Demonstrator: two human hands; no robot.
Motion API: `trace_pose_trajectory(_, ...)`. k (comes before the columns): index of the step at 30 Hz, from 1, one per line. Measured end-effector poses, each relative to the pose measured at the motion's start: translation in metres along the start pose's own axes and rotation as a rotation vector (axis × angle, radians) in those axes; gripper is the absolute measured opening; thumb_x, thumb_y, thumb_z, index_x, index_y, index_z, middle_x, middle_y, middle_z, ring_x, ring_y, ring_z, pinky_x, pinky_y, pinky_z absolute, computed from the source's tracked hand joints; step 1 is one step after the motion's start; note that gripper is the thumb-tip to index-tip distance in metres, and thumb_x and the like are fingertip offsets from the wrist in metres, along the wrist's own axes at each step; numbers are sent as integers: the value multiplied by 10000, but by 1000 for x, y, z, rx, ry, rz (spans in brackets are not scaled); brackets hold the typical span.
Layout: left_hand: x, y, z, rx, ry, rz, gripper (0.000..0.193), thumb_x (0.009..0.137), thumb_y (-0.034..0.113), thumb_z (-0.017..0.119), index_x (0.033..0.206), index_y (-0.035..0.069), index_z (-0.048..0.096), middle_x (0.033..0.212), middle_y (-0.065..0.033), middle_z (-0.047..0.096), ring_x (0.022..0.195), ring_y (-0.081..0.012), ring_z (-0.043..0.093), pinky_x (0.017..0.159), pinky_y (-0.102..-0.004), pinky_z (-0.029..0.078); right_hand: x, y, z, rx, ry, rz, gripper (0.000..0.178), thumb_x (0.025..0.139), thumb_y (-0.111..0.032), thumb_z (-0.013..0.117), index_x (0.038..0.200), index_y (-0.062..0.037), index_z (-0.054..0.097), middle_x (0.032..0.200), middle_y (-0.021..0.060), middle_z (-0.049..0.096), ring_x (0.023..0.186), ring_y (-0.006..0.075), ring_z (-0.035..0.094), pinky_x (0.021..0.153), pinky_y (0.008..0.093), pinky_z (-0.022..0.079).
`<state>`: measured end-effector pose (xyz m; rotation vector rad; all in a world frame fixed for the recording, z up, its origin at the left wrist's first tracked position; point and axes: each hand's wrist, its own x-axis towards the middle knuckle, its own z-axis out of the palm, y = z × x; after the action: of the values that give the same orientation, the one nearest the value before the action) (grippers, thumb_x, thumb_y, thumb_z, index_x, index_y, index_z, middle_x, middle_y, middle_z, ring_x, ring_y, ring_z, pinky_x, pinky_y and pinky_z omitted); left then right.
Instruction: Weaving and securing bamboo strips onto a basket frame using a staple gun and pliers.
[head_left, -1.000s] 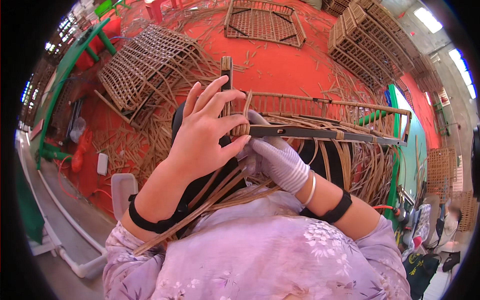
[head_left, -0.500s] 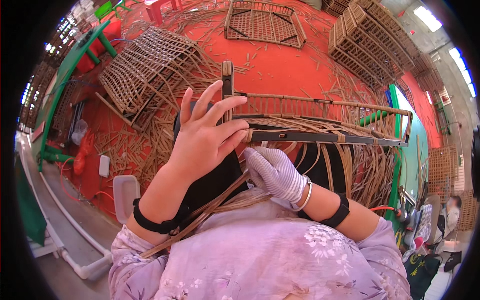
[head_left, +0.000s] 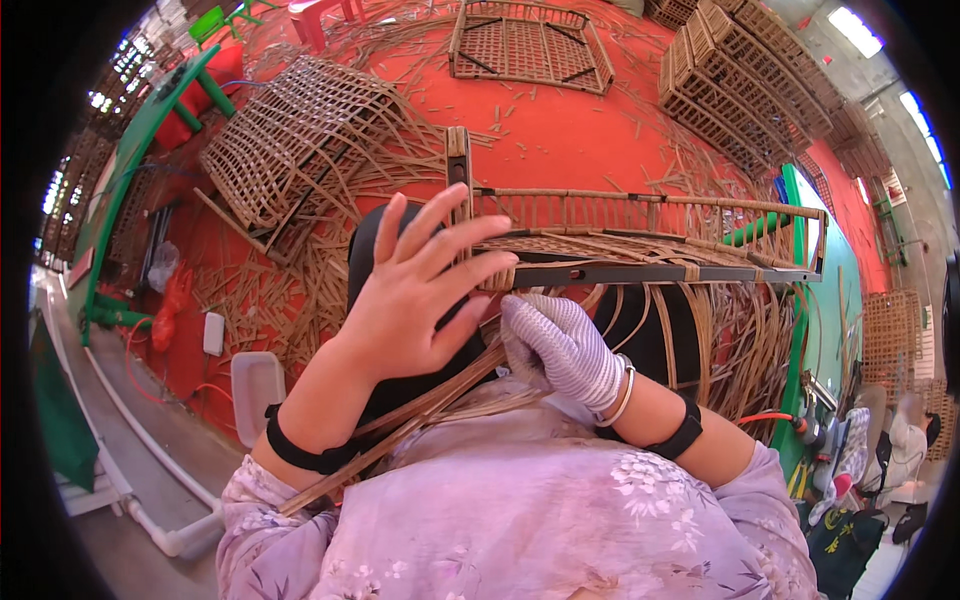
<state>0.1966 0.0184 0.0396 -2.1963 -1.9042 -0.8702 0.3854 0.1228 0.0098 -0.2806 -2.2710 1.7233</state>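
Across my lap sits a woven rattan basket or tray frame [head_left: 640, 273] with dark bars, a slatted side and an upright post [head_left: 457, 160] at its left corner. My bare left hand [head_left: 415, 290] is open at that corner, fingers spread, their tips by the wrapped joint between post and near bar. Just below the bar, my right hand [head_left: 560, 345], in a striped white glove, is closed on a rattan strip. A bundle of flat rattan strips [head_left: 410, 425] slants from my left elbow up to this glove; the fingers hide the gripped part.
Loose strips [head_left: 745, 340] hang beneath the frame on the right. Another woven basket [head_left: 300, 140] lies front left, a third [head_left: 530, 50] far ahead, and stacked baskets [head_left: 745, 85] stand far right. Green-edged tables [head_left: 830, 270] flank me. Offcuts [head_left: 260, 310] litter the red floor.
My left hand has shifted slightly right and down, its thumb dropping away from the bar. My gloved right hand has moved a little right, still closed. The frame has barely shifted.
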Motion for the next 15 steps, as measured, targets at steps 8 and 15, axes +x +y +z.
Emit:
trace_pose_trajectory(8,13,5,11,16,-45,67,454,729,155,757,1173,132,660,1147,-13,682,1312,-234,491,1180,-481,193,2,-26,-1,399,41,334,168,1006,-162,527,945,-22,596,610,58,505,497,129,486,460,254,399)
trace_pose_trajectory(15,23,5,26,56,130,128,96,848,128,691,932,91,719,954,-22,732,1098,-211,642,1101,-460,330,-2,-53,1,166,-151,-59,269,1020,-220,480,864,-38,602,563,59,541,462,203,559,496,345,457)
